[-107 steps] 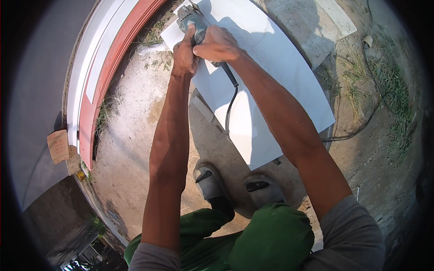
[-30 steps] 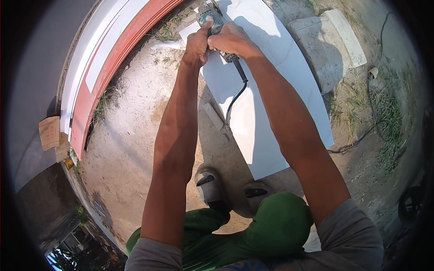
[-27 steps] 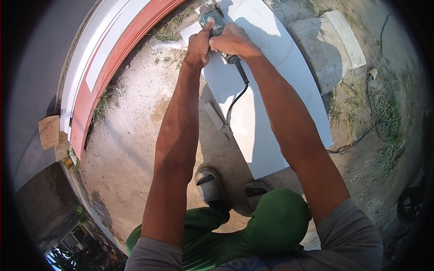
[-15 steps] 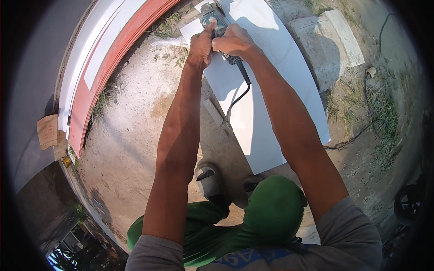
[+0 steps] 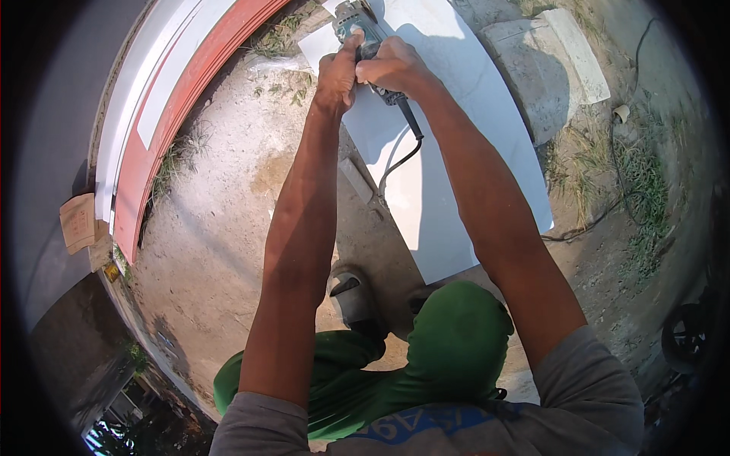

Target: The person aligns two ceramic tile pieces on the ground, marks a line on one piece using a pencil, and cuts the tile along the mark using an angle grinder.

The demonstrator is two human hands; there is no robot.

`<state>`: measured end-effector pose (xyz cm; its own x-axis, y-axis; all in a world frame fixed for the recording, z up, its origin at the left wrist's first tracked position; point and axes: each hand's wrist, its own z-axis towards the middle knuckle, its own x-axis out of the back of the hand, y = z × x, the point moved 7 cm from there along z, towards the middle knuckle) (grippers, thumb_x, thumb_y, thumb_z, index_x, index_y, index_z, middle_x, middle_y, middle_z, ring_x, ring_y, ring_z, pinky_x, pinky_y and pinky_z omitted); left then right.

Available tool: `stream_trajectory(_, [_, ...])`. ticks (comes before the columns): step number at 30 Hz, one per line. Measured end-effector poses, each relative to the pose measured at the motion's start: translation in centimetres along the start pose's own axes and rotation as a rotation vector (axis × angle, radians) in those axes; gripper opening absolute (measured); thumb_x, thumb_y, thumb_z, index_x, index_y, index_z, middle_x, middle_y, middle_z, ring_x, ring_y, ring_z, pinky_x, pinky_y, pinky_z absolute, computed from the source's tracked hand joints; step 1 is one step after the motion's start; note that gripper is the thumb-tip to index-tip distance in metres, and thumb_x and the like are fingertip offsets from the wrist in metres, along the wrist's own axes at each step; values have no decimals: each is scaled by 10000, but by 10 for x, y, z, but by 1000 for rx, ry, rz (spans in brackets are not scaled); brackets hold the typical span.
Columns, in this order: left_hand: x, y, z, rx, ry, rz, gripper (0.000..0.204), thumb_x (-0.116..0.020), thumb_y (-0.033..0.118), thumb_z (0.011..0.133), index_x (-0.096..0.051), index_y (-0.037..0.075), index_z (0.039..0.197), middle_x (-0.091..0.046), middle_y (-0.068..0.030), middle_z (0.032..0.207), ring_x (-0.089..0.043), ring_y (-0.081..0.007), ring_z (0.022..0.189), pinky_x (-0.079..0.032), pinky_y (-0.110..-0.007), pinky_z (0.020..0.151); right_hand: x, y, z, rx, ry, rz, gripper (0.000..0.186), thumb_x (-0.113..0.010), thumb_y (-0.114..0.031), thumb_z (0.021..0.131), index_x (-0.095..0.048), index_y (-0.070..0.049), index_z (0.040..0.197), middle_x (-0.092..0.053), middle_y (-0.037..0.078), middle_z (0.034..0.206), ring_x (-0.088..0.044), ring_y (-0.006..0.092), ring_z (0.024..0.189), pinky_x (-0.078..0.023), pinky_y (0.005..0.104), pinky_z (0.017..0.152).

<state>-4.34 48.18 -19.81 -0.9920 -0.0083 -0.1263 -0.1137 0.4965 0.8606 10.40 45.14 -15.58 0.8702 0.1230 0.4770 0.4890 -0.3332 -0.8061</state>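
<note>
Both arms reach far ahead to a teal and black angle grinder (image 5: 370,35) near the top of the view. My left hand (image 5: 337,78) is closed on the grinder's left side, thumb laid along its body. From the right, my right hand (image 5: 395,65) wraps round the grinder's rear body. The tool's head points away from me over a large white panel (image 5: 437,201) lying on the ground. A black cord (image 5: 403,162) runs from its rear end down across the panel's left edge. What the disc touches is hidden at the far end.
Stacked white and reddish boards (image 5: 173,125) curve along the left. A pale slab (image 5: 530,80) lies on the right, near grass (image 5: 642,201) and a trailing cable (image 5: 589,226). A narrow white strip (image 5: 355,181) rests beside the panel. A cardboard piece (image 5: 77,223) is far left.
The view has shifted slightly, so the panel and the ground sit a little higher and further left. Both hands keep the same hold on the grinder.
</note>
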Motion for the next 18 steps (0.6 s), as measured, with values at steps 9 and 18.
stream_trajectory(9, [-4,1,-13,-4,14,89,696,-819,511,914,-703,-148,1105,-741,-166,956,-677,-200,739,-557,-358,651,0,5,-4,-29,-59,-12,467,-833,-349,697,-721,76,854,-715,162,866,-690,246,796,-557,404,696])
stream_trajectory(18, [-9,-6,-18,-38,-16,44,723,-806,531,915,-696,-158,1102,-741,-162,939,-672,-207,723,-555,-370,644,5,8,-17,-26,-36,29,494,-847,-346,685,-709,80,895,-719,170,875,-698,246,806,-561,400,708])
